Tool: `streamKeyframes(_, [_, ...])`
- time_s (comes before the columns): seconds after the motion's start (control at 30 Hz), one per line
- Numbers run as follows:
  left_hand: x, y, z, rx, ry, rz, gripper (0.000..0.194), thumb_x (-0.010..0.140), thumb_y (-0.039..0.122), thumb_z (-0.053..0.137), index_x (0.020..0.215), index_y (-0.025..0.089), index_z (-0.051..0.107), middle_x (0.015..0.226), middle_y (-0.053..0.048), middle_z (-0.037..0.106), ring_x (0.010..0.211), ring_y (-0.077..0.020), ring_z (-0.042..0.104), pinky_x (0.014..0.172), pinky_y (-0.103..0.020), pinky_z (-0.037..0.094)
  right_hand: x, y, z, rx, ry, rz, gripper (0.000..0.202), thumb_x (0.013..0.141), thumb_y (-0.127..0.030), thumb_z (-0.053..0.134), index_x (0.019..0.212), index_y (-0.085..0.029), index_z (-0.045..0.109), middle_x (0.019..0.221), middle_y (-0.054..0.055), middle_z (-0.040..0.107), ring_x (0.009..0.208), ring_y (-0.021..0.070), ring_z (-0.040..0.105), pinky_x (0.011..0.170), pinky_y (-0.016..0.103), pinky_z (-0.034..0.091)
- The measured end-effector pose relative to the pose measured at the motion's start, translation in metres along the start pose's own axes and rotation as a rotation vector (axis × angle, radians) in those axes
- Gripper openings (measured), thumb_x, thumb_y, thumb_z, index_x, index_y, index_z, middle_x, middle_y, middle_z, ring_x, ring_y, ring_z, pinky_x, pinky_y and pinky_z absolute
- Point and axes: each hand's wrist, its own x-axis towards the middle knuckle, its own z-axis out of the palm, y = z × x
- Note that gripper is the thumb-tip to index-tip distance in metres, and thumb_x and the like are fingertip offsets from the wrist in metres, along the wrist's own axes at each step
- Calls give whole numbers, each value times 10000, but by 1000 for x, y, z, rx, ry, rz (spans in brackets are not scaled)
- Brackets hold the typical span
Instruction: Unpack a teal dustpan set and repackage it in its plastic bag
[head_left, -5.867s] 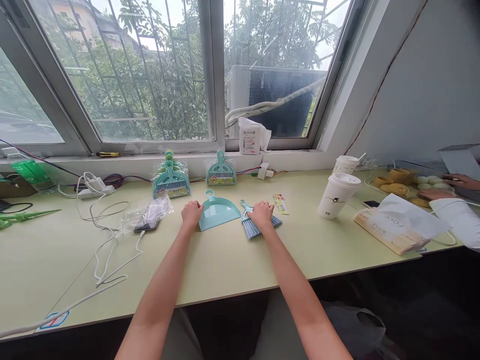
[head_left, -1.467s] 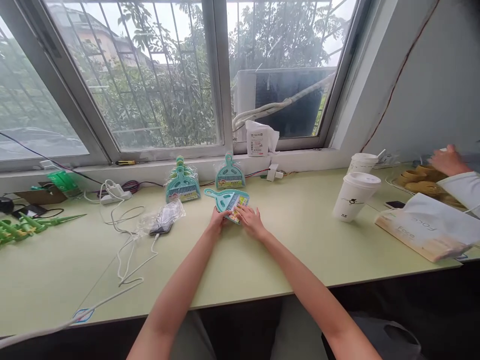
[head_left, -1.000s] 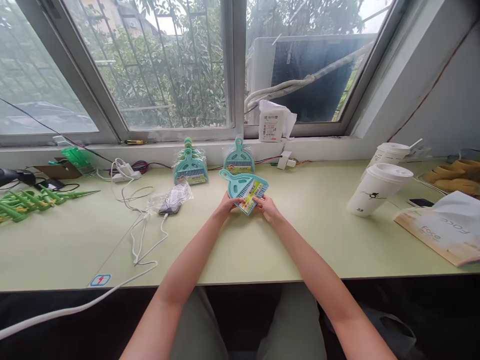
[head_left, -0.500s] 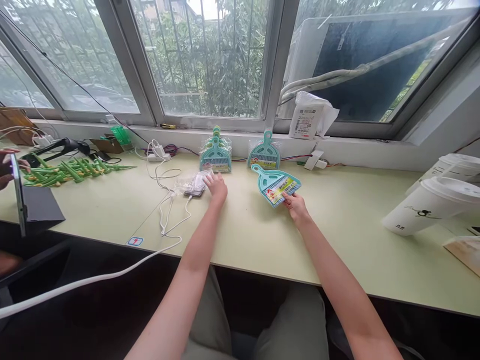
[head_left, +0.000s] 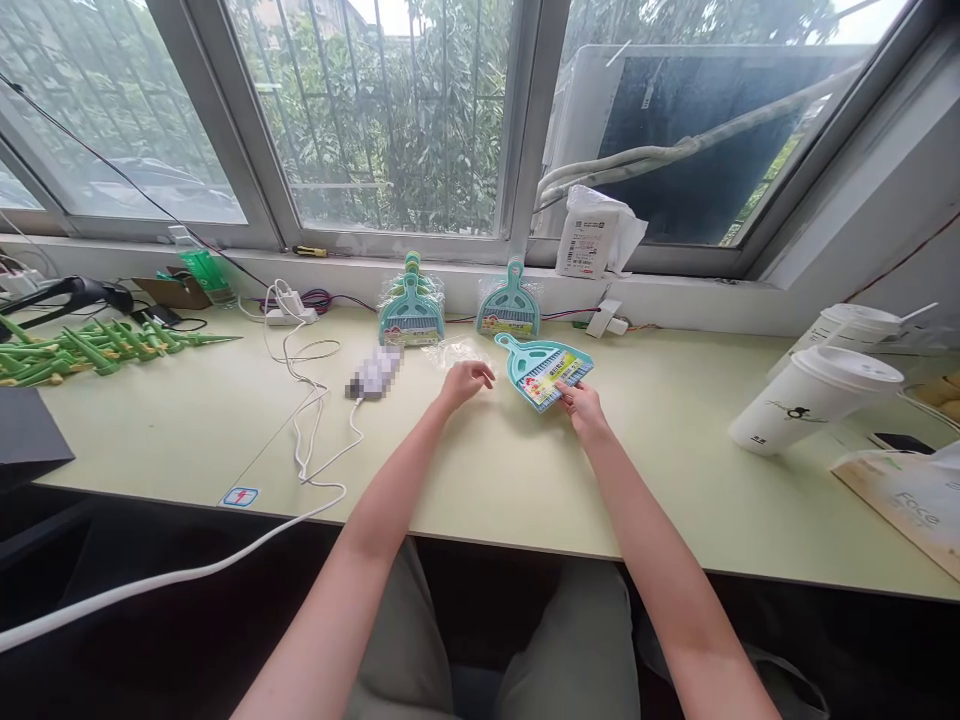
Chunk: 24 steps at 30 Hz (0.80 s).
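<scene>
My right hand (head_left: 581, 408) grips the lower right edge of a small teal dustpan with a brush set in it (head_left: 551, 370), raised a little over the table with its handle pointing away to the left. A colourful label card covers part of the bristles. My left hand (head_left: 466, 382) is just left of the dustpan, fingers loosely bent and apart, with nothing visible in it. Behind that hand lies a crumpled clear plastic bag (head_left: 454, 352). Two groups of similar wrapped dustpans lean against the sill, one on the left (head_left: 412, 315) and one on the right (head_left: 510, 305).
A blurred-out phone (head_left: 373, 373) with a white cable (head_left: 319, 430) lies to the left. Green pointed pieces (head_left: 97, 348) are heaped farther left. White cups (head_left: 814, 400) and a tissue pack (head_left: 900, 500) stand at right. A white package (head_left: 596, 235) rests on the sill.
My left hand has moved right, away from the phone and towards the dustpan. The clear plastic bag has shifted right off the phone. My right hand still holds the dustpan. The view has turned slightly right.
</scene>
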Motion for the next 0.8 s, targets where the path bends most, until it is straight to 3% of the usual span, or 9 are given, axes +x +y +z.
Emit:
streamKeyframes(0.07, [1, -6, -6, -68, -9, -124, 358, 739, 69, 405, 932, 202, 676, 733, 10, 710, 611, -129, 627, 730, -294, 501, -1, -2, 0, -9, 18, 9, 192, 735, -26, 635, 886, -143, 637, 906, 45, 733, 754, 140, 701, 627, 207, 593])
streamKeyframes(0.13, [2, -11, -8, 4, 59, -196, 367, 749, 74, 420, 980, 223, 664, 681, 15, 685, 601, -141, 610, 684, -284, 487, -4, -4, 0, -21, 26, 22, 173, 746, -28, 623, 877, -141, 633, 905, 49, 732, 747, 137, 700, 614, 202, 590])
streamKeyframes(0.27, [4, -18, -3, 54, 250, -57, 450, 699, 48, 533, 1094, 249, 613, 886, -16, 670, 766, -165, 607, 773, -312, 475, -11, -8, 4, -42, 2, 44, 174, 754, -36, 626, 890, -144, 629, 923, 51, 730, 769, 140, 702, 627, 205, 594])
streamKeyframes(0.33, [5, -20, 0, -54, 310, 26, 536, 664, -7, 534, 1139, 239, 581, 951, -21, 632, 713, -130, 585, 774, -302, 479, -15, -10, 5, -53, -2, 51, 179, 752, -38, 632, 895, -146, 626, 923, 50, 729, 767, 139, 702, 623, 202, 594])
streamKeyframes(0.4, [7, -22, 1, -168, 351, 39, 544, 655, -45, 509, 1125, 222, 574, 864, 0, 599, 630, -100, 554, 733, -281, 483, -17, -10, 5, -60, -2, 51, 178, 753, -40, 635, 896, -146, 625, 919, 48, 728, 761, 135, 701, 619, 198, 593])
streamKeyframes(0.6, [12, -27, 4, -271, 329, 47, 265, 636, 3, 637, 814, 181, 553, 735, 26, 545, 615, -107, 556, 650, -260, 473, -16, -14, 2, -88, -8, 55, 165, 759, -34, 625, 885, -141, 626, 905, 53, 728, 738, 131, 699, 603, 188, 587])
streamKeyframes(0.8, [12, -22, 9, -244, 327, 34, 364, 684, 14, 636, 963, 202, 498, 812, 34, 535, 606, -78, 540, 668, -246, 473, -17, -22, 0, -154, -25, 39, 166, 751, -43, 636, 888, -135, 638, 912, 69, 729, 741, 151, 702, 620, 218, 598])
